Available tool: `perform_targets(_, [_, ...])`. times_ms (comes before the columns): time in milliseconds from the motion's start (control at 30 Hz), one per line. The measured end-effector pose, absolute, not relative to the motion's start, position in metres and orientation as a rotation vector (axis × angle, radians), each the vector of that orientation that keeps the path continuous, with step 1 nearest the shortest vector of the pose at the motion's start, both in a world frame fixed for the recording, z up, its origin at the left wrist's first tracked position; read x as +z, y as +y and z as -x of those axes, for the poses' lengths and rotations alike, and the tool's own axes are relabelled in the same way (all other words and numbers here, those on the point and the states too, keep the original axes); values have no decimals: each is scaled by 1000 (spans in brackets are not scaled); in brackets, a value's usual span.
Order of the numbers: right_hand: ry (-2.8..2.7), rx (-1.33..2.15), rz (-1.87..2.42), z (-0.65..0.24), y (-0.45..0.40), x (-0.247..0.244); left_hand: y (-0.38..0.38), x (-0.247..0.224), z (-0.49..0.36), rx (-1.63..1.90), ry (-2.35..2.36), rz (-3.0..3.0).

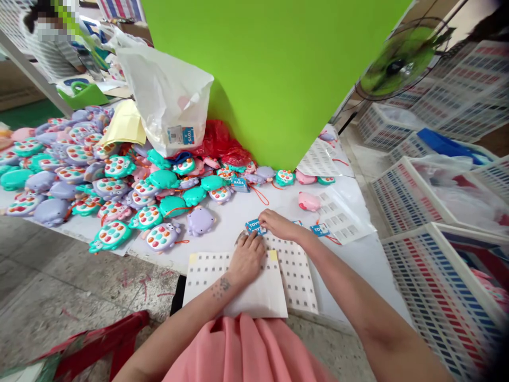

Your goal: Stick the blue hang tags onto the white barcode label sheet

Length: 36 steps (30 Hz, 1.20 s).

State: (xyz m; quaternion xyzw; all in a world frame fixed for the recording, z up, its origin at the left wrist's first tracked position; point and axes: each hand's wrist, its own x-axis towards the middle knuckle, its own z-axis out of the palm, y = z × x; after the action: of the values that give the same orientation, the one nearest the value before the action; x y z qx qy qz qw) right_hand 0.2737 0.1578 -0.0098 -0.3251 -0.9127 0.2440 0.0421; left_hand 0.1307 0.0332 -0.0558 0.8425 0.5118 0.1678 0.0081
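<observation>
Right between the hands [246, 260] [280, 224], blue tag [255, 227]

Glossy plastic toys [112, 235], matt paper sheets [210, 278]

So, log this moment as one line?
left hand: on white paper sheet | right hand: at blue TOYS tag | nearby: pink plastic toy

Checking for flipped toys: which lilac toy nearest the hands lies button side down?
The lilac toy up-left of the left hand: it shows a plain back, while the toy beside it shows coloured buttons.
</observation>
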Motion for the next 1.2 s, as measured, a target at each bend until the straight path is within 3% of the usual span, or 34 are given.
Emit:
perform_targets(767, [-2866,697,1016,-269,164,-13,33,-56,-131,517,1613,-2621])
perform_targets(1200, [-2604,750,984,-280,159,-31,35,-55,-132,517,1634,-2632])
